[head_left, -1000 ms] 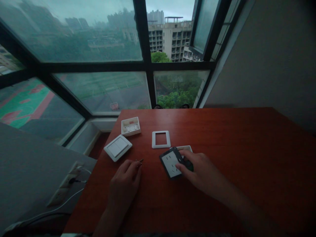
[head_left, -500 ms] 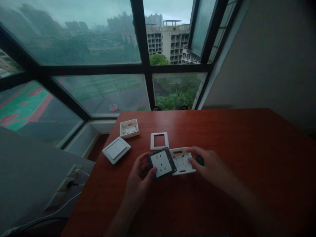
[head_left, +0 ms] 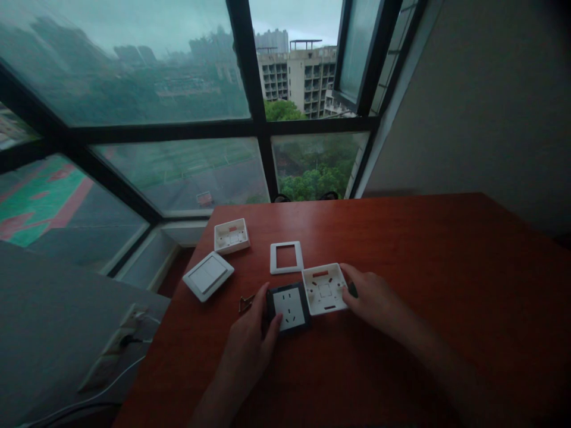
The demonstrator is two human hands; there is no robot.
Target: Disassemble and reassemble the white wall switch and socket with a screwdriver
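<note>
A socket module [head_left: 288, 307] with a white face and black frame lies on the red-brown table [head_left: 401, 249]. My left hand [head_left: 250, 342] rests against its left and lower edge, thumb on the white face, fingers curled round the frame. Just right of it sits a white back box [head_left: 324, 289], open side up. My right hand [head_left: 372, 297] grips that box's right edge, and a small dark object [head_left: 353, 290] shows under its fingers. Small metal screws [head_left: 245, 303] lie on the table just left of my left hand.
A white empty frame plate [head_left: 286, 257] lies behind the socket. Further left are a white rocker switch [head_left: 207, 276] and a second white back box [head_left: 231, 235] near the table's left edge. Large windows stand behind; a wall socket with cable [head_left: 127, 339] is at the lower left.
My left hand left the screws, took the socket module from my right hand and set it down left of the back box. My right hand moved onto the back box's right edge.
</note>
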